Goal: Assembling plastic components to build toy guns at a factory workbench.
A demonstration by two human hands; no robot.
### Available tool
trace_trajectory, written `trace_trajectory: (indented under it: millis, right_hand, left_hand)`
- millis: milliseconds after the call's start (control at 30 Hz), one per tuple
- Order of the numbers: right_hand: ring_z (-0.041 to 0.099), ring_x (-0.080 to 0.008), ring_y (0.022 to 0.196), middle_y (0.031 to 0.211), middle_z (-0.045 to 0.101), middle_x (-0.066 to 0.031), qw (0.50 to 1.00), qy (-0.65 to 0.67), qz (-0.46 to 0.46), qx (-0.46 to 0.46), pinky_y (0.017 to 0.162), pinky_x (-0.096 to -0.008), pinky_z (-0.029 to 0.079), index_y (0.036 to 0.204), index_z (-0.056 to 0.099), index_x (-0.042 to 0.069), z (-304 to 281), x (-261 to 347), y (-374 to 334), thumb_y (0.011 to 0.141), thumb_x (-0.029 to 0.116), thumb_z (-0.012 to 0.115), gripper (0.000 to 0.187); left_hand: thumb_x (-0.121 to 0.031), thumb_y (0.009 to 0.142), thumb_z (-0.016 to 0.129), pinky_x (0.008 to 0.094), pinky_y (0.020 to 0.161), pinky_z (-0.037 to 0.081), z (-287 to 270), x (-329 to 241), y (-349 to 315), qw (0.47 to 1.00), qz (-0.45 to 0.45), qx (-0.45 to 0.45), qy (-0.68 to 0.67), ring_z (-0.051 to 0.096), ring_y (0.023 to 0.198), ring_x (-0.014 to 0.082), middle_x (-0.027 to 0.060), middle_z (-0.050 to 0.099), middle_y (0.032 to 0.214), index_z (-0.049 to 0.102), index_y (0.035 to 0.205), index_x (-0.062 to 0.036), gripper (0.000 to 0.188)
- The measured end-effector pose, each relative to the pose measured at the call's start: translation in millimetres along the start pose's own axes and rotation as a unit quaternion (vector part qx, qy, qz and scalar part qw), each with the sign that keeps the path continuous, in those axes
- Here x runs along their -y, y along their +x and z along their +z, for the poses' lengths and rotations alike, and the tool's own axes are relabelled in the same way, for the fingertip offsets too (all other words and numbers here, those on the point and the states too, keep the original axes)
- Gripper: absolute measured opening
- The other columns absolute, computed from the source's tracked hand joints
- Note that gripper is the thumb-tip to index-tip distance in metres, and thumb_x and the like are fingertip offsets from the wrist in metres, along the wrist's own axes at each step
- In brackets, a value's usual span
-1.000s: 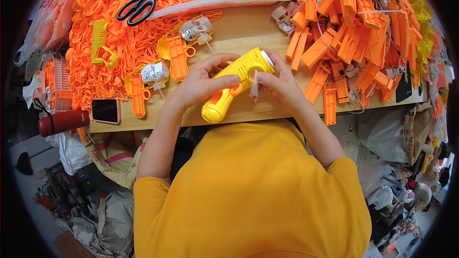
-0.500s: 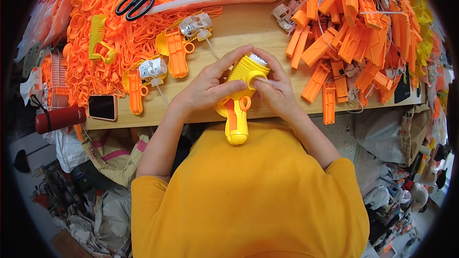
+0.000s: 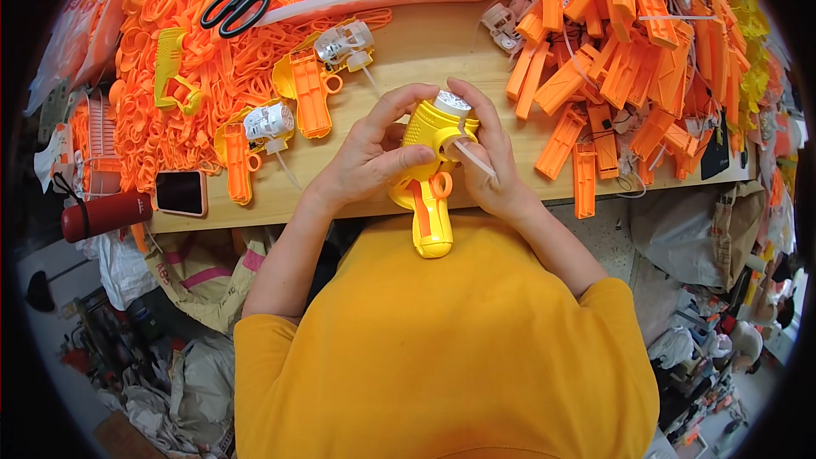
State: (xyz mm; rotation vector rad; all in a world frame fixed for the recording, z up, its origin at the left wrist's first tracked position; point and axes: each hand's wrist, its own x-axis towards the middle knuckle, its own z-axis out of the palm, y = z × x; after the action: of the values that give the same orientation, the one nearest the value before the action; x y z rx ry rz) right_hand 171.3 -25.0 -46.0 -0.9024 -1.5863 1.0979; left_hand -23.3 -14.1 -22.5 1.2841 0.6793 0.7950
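Both my hands hold a yellow toy bubble gun [image 3: 425,129] above the table's front edge, its grip hanging toward my body. My left hand [image 3: 361,157] closes on its left side, thumb on the body above the orange trigger [image 3: 441,184]. On the other side my right hand [image 3: 495,172] has its fingers wrapped round the body. A thin whitish tube [image 3: 476,159] sticks out beside the right thumb. At the far end shows a white holed disc [image 3: 452,103]. Left of the hands lie two open yellow half-shells with orange inserts and white motor units [image 3: 268,121].
Orange rings and small parts [image 3: 183,59] heap up at left, with black scissors [image 3: 242,4] on top. Orange battery boxes [image 3: 629,59] pile at right. A phone [image 3: 181,193] and red flask [image 3: 106,215] lie near the left front edge of the wooden table [image 3: 433,42].
The bubble gun has tilted more upright, its grip shifting slightly right. My right thumb has moved lower, and the whitish tube now points down and right.
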Motion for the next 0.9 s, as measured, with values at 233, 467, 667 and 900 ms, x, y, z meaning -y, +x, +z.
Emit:
trace_trajectory:
  millis: [233,467,667,900]
  right_hand:
    - [0.052,-0.0217,0.108,0.119,0.053,-0.0140,0.999,-0.017,0.028,0.003,0.096,-0.0312,0.040,0.140,0.032,-0.002,-2.0,2.5,5.5,0.089,0.013,0.046,0.055]
    - [0.052,-0.0244,0.111,0.131,0.044,-0.0150,0.994,-0.102,-0.007,0.039,0.095,-0.0344,0.043,0.143,0.028,0.000,-6.5,7.3,4.8,0.082,0.008,0.045,0.064]
    - [0.048,-0.0187,0.118,0.139,0.038,-0.0088,0.977,0.077,0.106,0.169,0.087,-0.0299,0.048,0.145,0.032,0.008,-38.4,18.6,14.5,0.076,0.004,0.053,0.072]
    - [0.048,-0.0197,0.121,0.131,0.048,-0.0064,0.978,-0.047,-0.002,0.201,0.101,-0.0334,0.041,0.135,0.051,0.009,-64.8,11.9,38.8,0.066,0.018,0.081,0.075]
  left_hand:
    - [-0.008,0.086,0.068,0.0265,0.084,0.050,4.6,0.1,3.1,0.998,-0.011,-0.059,-0.016,0.060,0.099,0.0124,0.0053,0.053,0.123,0.037,0.142,-0.0118,0.064]
    - [-0.008,0.083,0.070,0.0319,0.099,0.042,4.2,4.6,5.3,0.993,-0.033,-0.043,-0.106,0.052,0.117,0.0162,0.0095,0.052,0.133,0.031,0.147,-0.0109,0.075]
    - [-0.011,0.079,0.074,0.0332,0.101,0.041,-4.9,1.9,9.3,0.991,-0.069,-0.040,-0.105,0.053,0.117,0.0195,0.0129,0.053,0.131,0.022,0.149,-0.0111,0.087]
    - [-0.005,0.082,0.070,0.0313,0.090,0.050,-4.7,6.4,23.3,0.969,-0.085,0.024,-0.232,0.059,0.107,0.0190,0.0146,0.057,0.121,0.019,0.149,-0.0146,0.085]
